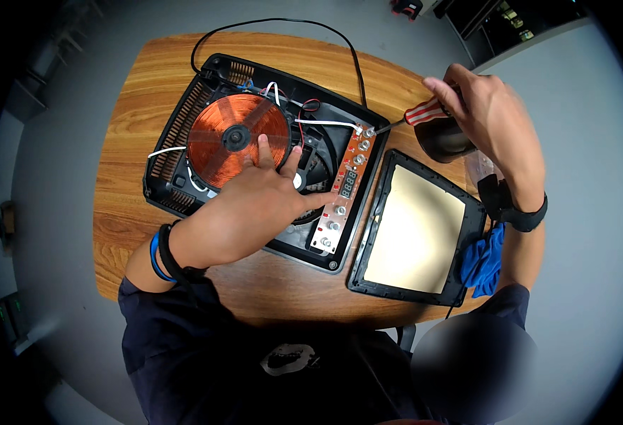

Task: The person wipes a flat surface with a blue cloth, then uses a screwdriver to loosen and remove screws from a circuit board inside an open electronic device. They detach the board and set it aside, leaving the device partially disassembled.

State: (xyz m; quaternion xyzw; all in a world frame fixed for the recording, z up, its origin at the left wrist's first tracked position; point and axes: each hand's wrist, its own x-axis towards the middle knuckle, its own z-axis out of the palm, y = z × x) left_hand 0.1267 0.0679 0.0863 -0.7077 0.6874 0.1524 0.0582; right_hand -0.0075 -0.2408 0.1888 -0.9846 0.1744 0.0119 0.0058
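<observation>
Circuit board (332, 224) is still mounted along the right side of the casing (157, 189), with the cover (416, 230) already off beyond it, coil (212, 152) and board touched by the open left hand (258, 202), and the screwdriver (425, 112) gripped by the right hand (492, 103).

Wood-grain tbl (128, 163) on grey flr (60, 205), dk glass (513, 23) upper rt.
</observation>
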